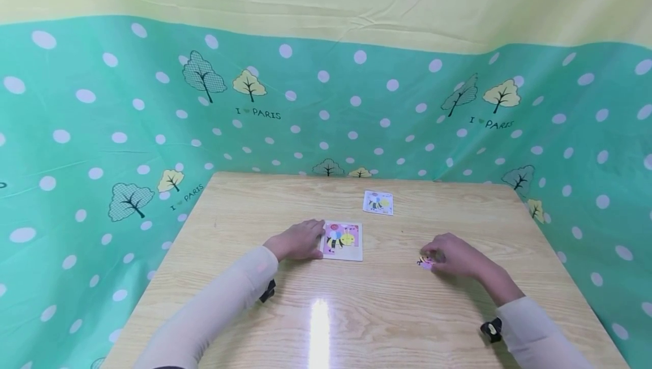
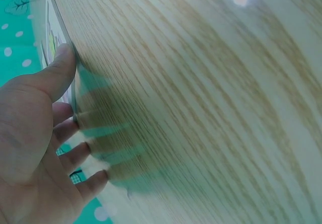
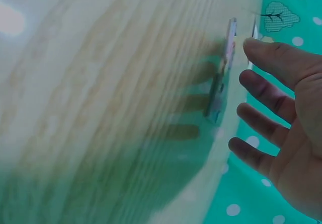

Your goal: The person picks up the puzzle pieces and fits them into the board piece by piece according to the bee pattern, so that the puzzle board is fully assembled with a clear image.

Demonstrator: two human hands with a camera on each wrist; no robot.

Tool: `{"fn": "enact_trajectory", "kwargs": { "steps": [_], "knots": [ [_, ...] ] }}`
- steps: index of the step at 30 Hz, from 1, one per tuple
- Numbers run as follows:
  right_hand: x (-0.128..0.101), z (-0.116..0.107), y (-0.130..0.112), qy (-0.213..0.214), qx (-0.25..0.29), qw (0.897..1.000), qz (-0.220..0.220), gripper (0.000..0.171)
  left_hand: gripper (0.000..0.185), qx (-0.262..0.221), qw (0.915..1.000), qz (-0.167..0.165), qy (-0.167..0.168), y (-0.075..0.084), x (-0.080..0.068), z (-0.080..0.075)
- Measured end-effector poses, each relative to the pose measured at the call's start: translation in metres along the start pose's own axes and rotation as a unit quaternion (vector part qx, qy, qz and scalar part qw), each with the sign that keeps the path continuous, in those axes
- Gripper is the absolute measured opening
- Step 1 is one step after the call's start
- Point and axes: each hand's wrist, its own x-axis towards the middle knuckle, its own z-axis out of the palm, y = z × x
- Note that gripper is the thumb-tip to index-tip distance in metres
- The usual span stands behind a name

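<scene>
A square puzzle board [image 1: 343,241] with a pale border and a yellow-and-black bee picture lies flat near the middle of the table. My left hand [image 1: 300,240] rests at its left side, its thumb [image 2: 61,65] touching the board's edge and the other fingers spread along it. To the right, a small pink, yellow and black puzzle piece [image 1: 425,261] lies on the wood under the fingertips of my right hand [image 1: 455,254]. In the right wrist view, that piece [image 3: 221,73] shows nearly edge-on, and the loosely bent fingers [image 3: 266,93] stand apart from it.
Behind the board lies a smaller card [image 1: 378,202] with a similar bee picture. The wooden table [image 1: 387,301] reaches back to a green dotted curtain [image 1: 356,120]. A bright light reflection [image 1: 320,329] streaks the table's near part.
</scene>
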Motion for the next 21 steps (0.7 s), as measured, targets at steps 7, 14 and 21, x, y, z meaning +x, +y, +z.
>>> {"fn": "enact_trajectory", "kwargs": {
  "steps": [7,14,21],
  "knots": [
    [0.0001,0.0078,0.0019,0.0,-0.028,1.0,-0.006,0.035,0.088,0.003,1.0,0.001,0.0,0.0001,-0.0008,-0.0008],
    [-0.0003,0.0088,-0.0008,0.018,-0.032,0.999,-0.012,0.029,0.08,-0.006,1.0,-0.002,-0.005,0.001,-0.0007,-0.0022],
    [-0.0004,0.0105,-0.0008,0.025,-0.033,0.999,-0.014,0.028,0.077,-0.009,0.9999,-0.003,-0.006,0.001,-0.0002,-0.0011]
  ]
}}
